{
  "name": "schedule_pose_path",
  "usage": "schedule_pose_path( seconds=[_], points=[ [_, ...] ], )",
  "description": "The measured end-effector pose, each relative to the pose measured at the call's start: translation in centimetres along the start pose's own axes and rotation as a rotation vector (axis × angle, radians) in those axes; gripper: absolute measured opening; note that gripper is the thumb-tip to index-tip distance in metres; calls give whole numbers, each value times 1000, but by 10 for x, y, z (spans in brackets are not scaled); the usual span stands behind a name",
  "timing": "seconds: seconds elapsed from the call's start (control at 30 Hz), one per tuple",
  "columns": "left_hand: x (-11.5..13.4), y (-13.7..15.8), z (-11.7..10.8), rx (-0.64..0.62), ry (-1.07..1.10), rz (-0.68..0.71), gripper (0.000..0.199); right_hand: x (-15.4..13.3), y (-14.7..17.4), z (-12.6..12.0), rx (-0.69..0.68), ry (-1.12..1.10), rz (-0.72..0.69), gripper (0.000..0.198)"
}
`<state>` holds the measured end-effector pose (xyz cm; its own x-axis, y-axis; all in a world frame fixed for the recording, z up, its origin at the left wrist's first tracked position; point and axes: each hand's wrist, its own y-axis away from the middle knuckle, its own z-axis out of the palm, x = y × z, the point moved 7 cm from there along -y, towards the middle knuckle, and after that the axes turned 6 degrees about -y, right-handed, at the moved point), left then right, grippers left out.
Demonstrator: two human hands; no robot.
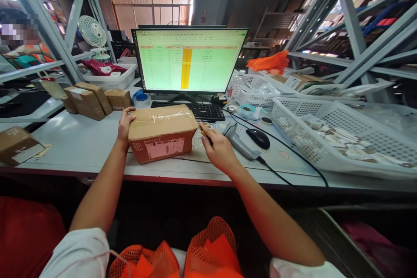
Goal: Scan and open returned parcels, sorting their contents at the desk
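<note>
A taped cardboard box (163, 128) with a printed label on its front sits on the desk before me. My left hand (124, 126) grips its left end, with the fingers bent over the top edge. At the box's right end, my right hand (216, 147) is closed round a utility knife (204, 128), mostly hidden by the fingers; a bit of yellow and a dark end show. The knife's tip meets the upper right corner of the box. Just right of that hand lies a grey barcode scanner (239, 141) with its cable.
Behind the box stand a keyboard (208, 111) and a lit monitor (163, 61). A black mouse (258, 138) and tape rolls lie to the right, beside white baskets (293, 117). Several smaller cardboard boxes (86, 102) are at left. Metal frames flank the desk; a person is at far left.
</note>
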<state>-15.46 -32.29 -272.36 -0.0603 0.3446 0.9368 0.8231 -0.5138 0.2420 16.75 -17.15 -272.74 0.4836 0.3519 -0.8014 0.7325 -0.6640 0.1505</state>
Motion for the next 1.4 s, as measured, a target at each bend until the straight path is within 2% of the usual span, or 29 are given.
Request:
schedule_pose_path(
  seconds=[0.07,0.17,0.23,0.3,0.33,0.4,0.43,0.47,0.5,0.53,0.6,0.63,0.7,0.77,0.9,1.1,1.27,1.4],
  points=[
    [8,23,-11,187,-76,93,47,15,0,-4,10,25,49,58],
    [20,99,-17,487,-248,269,48,41,2,-6,-10,52,137,58],
    [22,161,-1,511,-390,365,56,53,1,-4,-27,50,165,58],
    [23,212,30,317,-568,456,70,59,-4,-1,-40,54,171,59],
    [26,230,49,147,-651,528,75,59,-9,0,-44,63,173,59],
    [37,254,79,-263,-745,696,68,57,-20,4,-46,91,170,59],
    [46,256,83,-405,-754,758,57,55,-27,5,-44,105,165,58],
    [59,249,80,-464,-756,797,44,51,-33,7,-43,116,158,57],
    [73,236,71,-431,-757,808,33,47,-39,9,-45,120,147,56],
    [87,217,58,-318,-783,798,28,42,-45,11,-52,117,131,56],
    [106,185,36,-91,-872,764,29,30,-56,17,-89,98,90,56],
    [109,174,33,-47,-929,761,33,24,-61,21,-110,88,66,56],
    [103,163,38,-47,-1035,791,39,10,-68,27,-144,72,14,55],
    [89,162,46,-64,-1109,843,36,-4,-72,31,-163,62,-43,54],
    [74,161,52,-66,-1137,928,31,-18,-68,35,-164,61,-113,54],
    [90,168,54,11,-1153,1188,26,-22,-30,25,-88,-47,-188,53],
    [91,169,57,38,-1164,1245,27,-29,15,12,-47,-175,-225,48],
    [91,164,55,37,-1156,1274,30,-22,19,-14,18,-93,-281,51]
  ],
)
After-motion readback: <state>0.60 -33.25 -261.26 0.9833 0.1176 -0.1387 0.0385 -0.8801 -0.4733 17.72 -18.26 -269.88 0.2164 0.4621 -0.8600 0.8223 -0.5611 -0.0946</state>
